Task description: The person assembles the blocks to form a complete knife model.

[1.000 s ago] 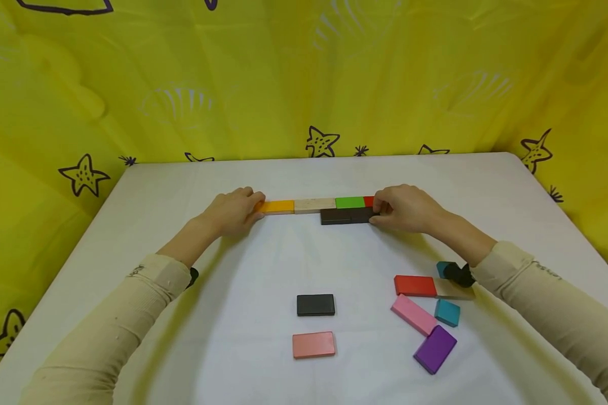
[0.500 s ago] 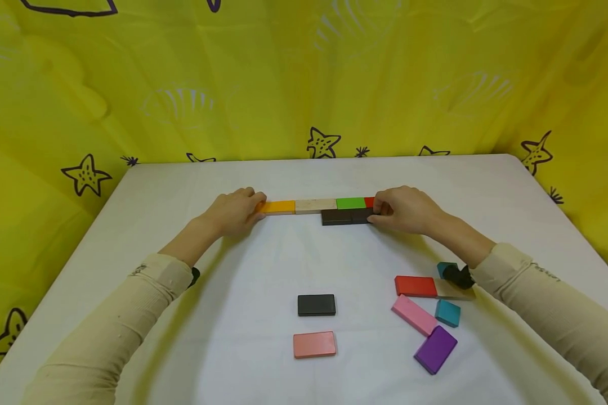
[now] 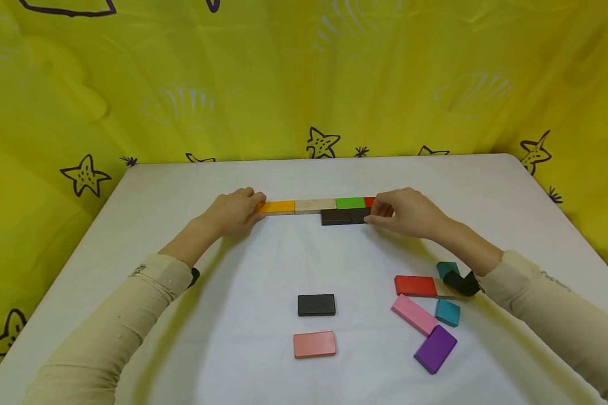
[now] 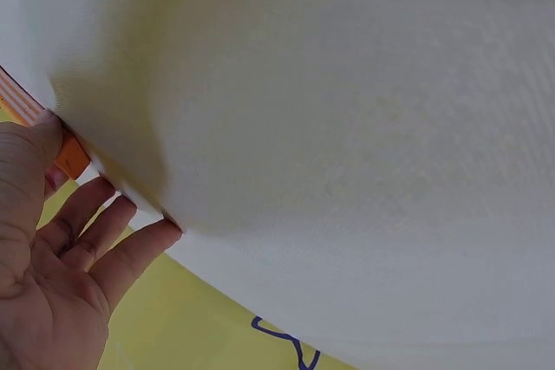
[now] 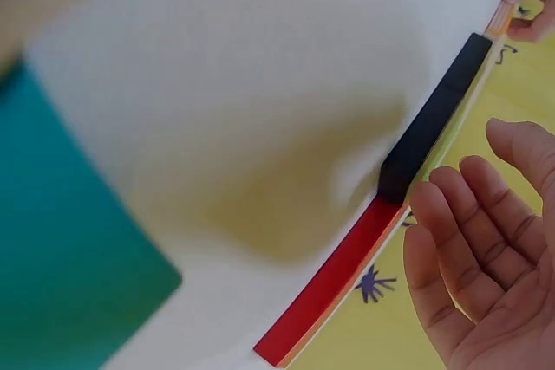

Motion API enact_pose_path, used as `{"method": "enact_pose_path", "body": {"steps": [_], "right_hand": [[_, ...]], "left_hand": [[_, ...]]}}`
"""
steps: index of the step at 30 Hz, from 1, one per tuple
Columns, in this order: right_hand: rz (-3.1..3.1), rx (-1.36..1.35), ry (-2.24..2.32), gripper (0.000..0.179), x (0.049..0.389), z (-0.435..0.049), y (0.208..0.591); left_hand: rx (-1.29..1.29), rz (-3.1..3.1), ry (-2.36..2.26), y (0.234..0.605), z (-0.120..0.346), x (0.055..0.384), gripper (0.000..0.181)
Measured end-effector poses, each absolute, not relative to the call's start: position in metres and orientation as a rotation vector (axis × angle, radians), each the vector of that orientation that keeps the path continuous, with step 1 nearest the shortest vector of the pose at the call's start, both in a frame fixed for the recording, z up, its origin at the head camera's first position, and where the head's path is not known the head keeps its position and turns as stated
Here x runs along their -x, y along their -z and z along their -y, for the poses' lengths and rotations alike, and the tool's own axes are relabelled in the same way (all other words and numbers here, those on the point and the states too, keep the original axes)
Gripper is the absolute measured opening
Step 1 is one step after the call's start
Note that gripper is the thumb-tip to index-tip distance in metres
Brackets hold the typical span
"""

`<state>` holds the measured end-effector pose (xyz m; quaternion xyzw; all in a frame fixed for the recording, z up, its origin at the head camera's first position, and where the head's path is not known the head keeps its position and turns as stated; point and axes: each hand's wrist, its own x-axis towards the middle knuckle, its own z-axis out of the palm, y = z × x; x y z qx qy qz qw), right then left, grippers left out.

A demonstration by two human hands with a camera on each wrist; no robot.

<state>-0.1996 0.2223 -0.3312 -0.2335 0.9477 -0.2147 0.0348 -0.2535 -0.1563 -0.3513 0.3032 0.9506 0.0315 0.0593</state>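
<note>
In the head view, a row of flat blocks lies near the back of the table: an orange block (image 3: 278, 207), a plain wood block (image 3: 315, 206), a green block (image 3: 350, 203) and a red block (image 3: 369, 201). Two dark blocks (image 3: 336, 217) lie end to end against the front of the row. My left hand (image 3: 234, 212) pinches the outer end of the orange block between thumb and finger. My right hand (image 3: 406, 211) is over the right end; the right wrist view shows its fingers loosely bent, apart from the blocks and holding nothing.
Nearer the person lie a black block (image 3: 316, 305) and a salmon block (image 3: 314, 345). At the right are a red block (image 3: 415, 286), a pink block (image 3: 414, 315), a purple block (image 3: 436, 349) and teal blocks (image 3: 447, 313). A yellow curtain (image 3: 263, 84) hangs behind the table.
My right hand has come off the right end of the blocks, its thumb shifting slightly left and its wrist slightly toward the person. My left hand and the blocks stay put.
</note>
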Motion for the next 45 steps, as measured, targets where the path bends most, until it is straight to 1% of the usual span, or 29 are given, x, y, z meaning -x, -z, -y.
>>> {"method": "enact_pose_path", "body": {"steps": [5,18,41,45], "right_hand": [[-2.874,0.734,0.751,0.01,0.19,-0.217,0.332],[-2.806,0.844,0.87,0.01,0.166,-0.197,0.335],[-2.595,0.991,0.903,0.008,0.138,-0.17,0.339],[-2.554,1.02,0.876,0.011,0.133,-0.166,0.337]], "left_hand": [[-0.926,-2.878,-0.093,0.351,0.157,0.254,0.035],[-0.924,-2.88,-0.103,0.35,0.156,0.253,0.035],[-0.925,-2.88,-0.091,0.35,0.157,0.252,0.035],[-0.927,-2.882,-0.093,0.351,0.157,0.253,0.035]]}}
